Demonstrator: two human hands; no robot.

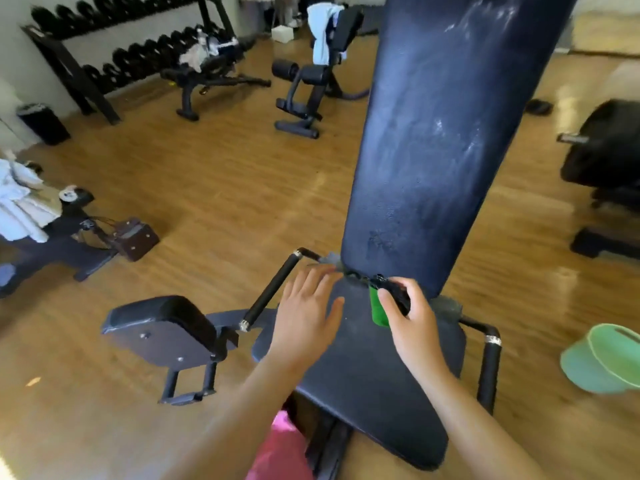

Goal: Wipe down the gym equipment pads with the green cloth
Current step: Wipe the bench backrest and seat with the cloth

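Observation:
A dark bench stands in front of me with a tall upright back pad (443, 133), streaked with pale smears, and a flat seat pad (367, 375). My left hand (308, 310) lies flat with spread fingers on the seat pad's far left part, near the hinge. My right hand (408, 317) grips a bunched cloth (379, 308), bright green on its left side and black toward the fingers, at the joint between seat and back pad. A smaller side pad (162, 327) sticks out to the left of the seat.
Black handle bars (277, 285) flank the seat on both sides. A green visor cap (602, 358) lies on the wooden floor at the right. Other benches (308, 84), a dumbbell rack (114, 53), a brown bag (135, 237) and another machine (606, 161) stand around.

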